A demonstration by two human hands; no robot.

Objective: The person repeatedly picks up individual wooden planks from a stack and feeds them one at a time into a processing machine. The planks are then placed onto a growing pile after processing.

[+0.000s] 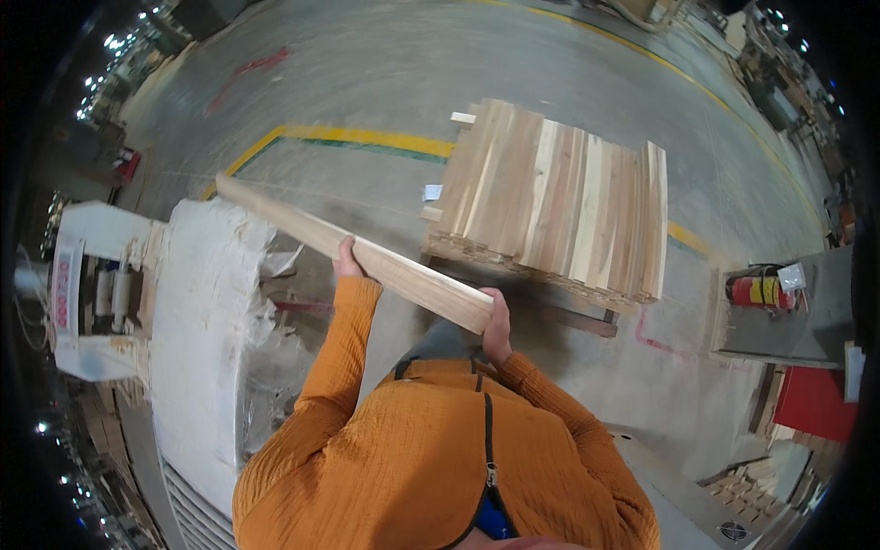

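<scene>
A long pale wooden board (403, 280) lies across both my hands in front of my body, its far end reaching up and to the left above a white-covered machine table. My left hand (347, 259) is closed round the board near its middle, the fingers showing at its upper edge. At the near right end, my right hand (497, 327) grips the board with the fingers bent over the end. Just beyond, a large stack of similar boards (550, 197) rests on a low support (587, 318).
To my left stands a machine with rollers (115, 291), beside its white-covered table (197, 321). On the right, a grey cabinet (779, 316) holds a red and yellow fire extinguisher (761, 292). Yellow and green lines (367, 140) mark the concrete floor. Short wood pieces (747, 486) lie at lower right.
</scene>
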